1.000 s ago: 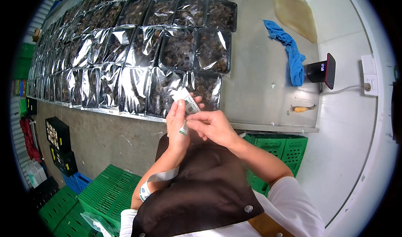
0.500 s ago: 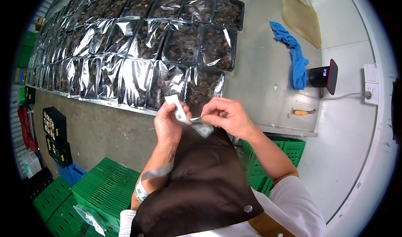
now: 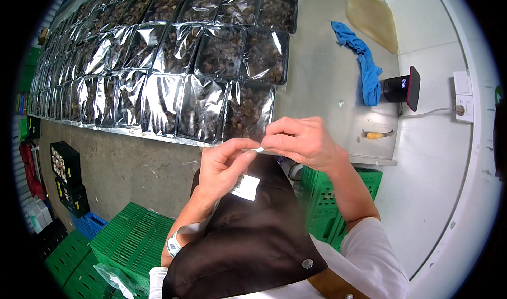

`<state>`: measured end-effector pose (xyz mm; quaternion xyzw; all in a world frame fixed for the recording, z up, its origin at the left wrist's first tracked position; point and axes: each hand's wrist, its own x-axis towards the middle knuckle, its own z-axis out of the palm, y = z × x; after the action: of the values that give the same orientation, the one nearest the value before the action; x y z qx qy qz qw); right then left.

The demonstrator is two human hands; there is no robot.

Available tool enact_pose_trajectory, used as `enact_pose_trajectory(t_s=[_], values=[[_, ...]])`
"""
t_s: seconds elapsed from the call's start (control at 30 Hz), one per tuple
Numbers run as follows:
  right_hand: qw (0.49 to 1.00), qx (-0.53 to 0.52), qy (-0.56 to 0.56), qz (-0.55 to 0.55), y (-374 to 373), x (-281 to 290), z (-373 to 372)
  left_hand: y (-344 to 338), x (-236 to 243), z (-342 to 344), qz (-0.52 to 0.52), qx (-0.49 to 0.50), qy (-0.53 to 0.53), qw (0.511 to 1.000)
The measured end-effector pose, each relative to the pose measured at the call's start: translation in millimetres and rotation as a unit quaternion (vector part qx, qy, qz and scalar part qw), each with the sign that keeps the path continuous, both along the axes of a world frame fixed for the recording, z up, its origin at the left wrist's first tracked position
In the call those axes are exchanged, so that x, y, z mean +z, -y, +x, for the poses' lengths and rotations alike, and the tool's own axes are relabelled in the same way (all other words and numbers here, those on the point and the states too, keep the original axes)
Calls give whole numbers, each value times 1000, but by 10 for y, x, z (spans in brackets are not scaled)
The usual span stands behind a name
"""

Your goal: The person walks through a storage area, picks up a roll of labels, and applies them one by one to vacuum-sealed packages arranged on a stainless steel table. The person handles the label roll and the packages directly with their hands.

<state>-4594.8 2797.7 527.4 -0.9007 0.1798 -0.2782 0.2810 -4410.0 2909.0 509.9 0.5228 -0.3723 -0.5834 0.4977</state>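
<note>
My left hand (image 3: 224, 169) and my right hand (image 3: 298, 143) meet in front of my dark apron (image 3: 248, 251), pinching a small white piece of label strip (image 3: 259, 149) between fingertips. A printed white label (image 3: 245, 187) hangs below my left hand, and more of the strip (image 3: 174, 244) loops over my left forearm. Just beyond my hands are rows of black trays under shiny film (image 3: 249, 106), filled with brown, lumpy contents, on a steel table (image 3: 311, 61). The far ends of my fingers partly hide what is held.
On the table's right are a blue cloth (image 3: 364, 58), a black clock (image 3: 398, 89), a yellow-handled tool (image 3: 375, 135) and a tan board (image 3: 372, 16). Wall sockets (image 3: 463, 95) sit at right. Green crates (image 3: 124, 241), black crates (image 3: 64, 161) and a blue crate (image 3: 90, 223) stand on the floor.
My left hand has lowered and turned, bringing its fingertips against my right hand's. My right hand has moved right and upward. The label, earlier upright in my left hand, now hangs below it.
</note>
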Motion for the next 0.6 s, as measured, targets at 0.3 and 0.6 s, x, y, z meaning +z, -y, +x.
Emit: enact_pose_trajectory(t_s=[0.3,0.6], values=[[998,-5,-28,63,-42,-3,15,-50,-86,-15,-60,20,79,995],[951,-33,-34,306,-118,-124,22,-87,-185,-79,-31,82,19,996]])
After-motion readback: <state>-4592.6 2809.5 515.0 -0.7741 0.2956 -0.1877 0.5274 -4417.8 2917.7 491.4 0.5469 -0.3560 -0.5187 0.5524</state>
